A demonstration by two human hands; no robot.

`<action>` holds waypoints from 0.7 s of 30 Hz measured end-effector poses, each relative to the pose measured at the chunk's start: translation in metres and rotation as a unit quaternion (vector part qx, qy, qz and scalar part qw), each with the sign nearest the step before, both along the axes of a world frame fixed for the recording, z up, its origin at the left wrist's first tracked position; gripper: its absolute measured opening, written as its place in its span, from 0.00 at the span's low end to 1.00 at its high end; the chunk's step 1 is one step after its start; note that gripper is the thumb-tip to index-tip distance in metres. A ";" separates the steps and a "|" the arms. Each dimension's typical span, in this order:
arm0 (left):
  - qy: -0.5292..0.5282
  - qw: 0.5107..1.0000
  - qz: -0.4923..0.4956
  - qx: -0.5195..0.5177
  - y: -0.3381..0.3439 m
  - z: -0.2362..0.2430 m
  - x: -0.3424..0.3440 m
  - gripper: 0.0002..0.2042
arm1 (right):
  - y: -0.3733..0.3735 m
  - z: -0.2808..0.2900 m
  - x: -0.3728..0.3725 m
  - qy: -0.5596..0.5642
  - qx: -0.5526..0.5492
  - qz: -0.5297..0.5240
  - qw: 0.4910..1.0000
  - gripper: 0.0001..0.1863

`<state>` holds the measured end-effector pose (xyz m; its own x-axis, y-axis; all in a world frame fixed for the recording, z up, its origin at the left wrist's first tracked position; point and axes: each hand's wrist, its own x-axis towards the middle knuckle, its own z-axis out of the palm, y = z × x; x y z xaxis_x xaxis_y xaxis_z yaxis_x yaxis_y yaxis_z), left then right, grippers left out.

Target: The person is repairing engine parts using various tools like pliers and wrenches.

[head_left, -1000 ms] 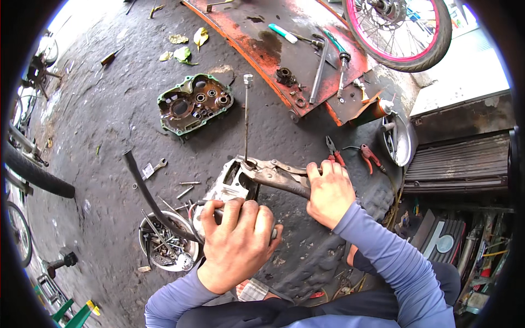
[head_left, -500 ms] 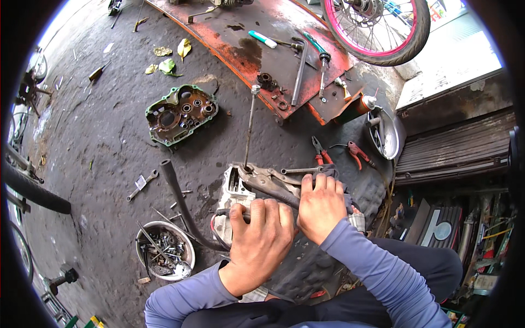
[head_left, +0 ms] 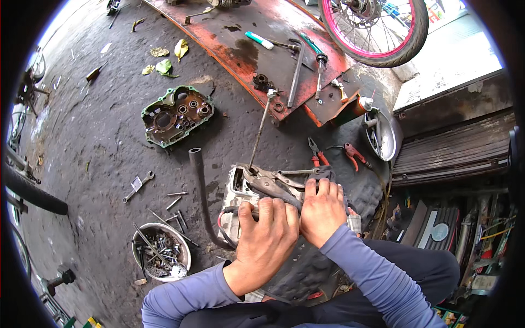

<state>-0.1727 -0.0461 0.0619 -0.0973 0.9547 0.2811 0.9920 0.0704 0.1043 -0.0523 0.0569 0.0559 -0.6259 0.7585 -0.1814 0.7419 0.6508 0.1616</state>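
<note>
A silver engine casing (head_left: 237, 192) lies on a black rubber mat (head_left: 365, 192) in front of my knees. My left hand (head_left: 267, 236) curls over its near edge, fingers closed on the casing and a dark bar across it. Grey locking pliers (head_left: 269, 182) are clamped on the casing's top. My right hand (head_left: 322, 211) presses down on the pliers' handles, which are partly hidden by a dark cloth (head_left: 328, 175). Both hands touch side by side. A long thin rod (head_left: 260, 130) stands up from the casing.
A black hose (head_left: 199, 191) curves left of the casing. A metal bowl of bolts (head_left: 161, 252), loose bolts and a small wrench (head_left: 136, 186) lie left. A green-gasketed engine cover (head_left: 175, 115), red pliers (head_left: 317, 154), an orange plate with tools (head_left: 257, 49), a pink-rimmed wheel (head_left: 402, 41) lie beyond.
My right hand has slid left along the pliers until it meets my left hand. My left hand has moved up onto the casing. The view has shifted slightly.
</note>
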 end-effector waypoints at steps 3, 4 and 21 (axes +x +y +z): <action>-0.003 1.000 -0.004 0.006 0.001 -0.002 0.002 0.24 | 0.000 -0.002 0.003 0.006 0.004 0.000 1.000 0.38; -0.006 1.000 -0.004 0.006 0.001 -0.003 0.002 0.24 | 0.001 -0.002 0.004 0.001 -0.007 -0.007 1.000 0.40; -0.014 1.000 0.001 0.018 -0.001 -0.002 -0.001 0.23 | -0.003 -0.001 0.006 -0.004 -0.012 -0.005 1.000 0.44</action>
